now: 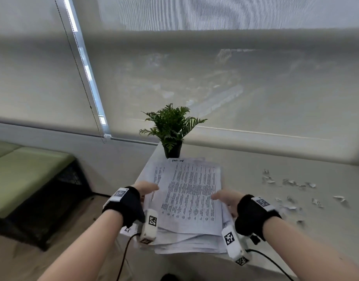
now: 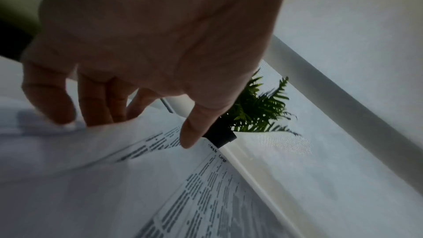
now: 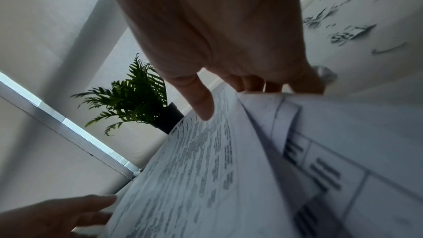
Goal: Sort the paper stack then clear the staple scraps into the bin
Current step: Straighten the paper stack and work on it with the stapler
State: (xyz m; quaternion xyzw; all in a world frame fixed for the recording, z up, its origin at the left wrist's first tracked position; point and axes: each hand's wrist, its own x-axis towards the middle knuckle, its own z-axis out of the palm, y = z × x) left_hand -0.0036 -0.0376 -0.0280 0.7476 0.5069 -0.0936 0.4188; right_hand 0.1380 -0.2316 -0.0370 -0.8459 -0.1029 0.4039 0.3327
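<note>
While the table (image 1: 255, 199) carries everything, I am on the sorting step: the paper stack (image 1: 186, 199) lies just in front of the plant (image 1: 170, 128), its sheets fanned. My left hand (image 1: 146, 188) and right hand (image 1: 225, 198) pinch its side edges, thumbs on top. Next I must square the sheets. Staple scraps (image 1: 292, 191) wait right of the plant; I see no bin.
</note>
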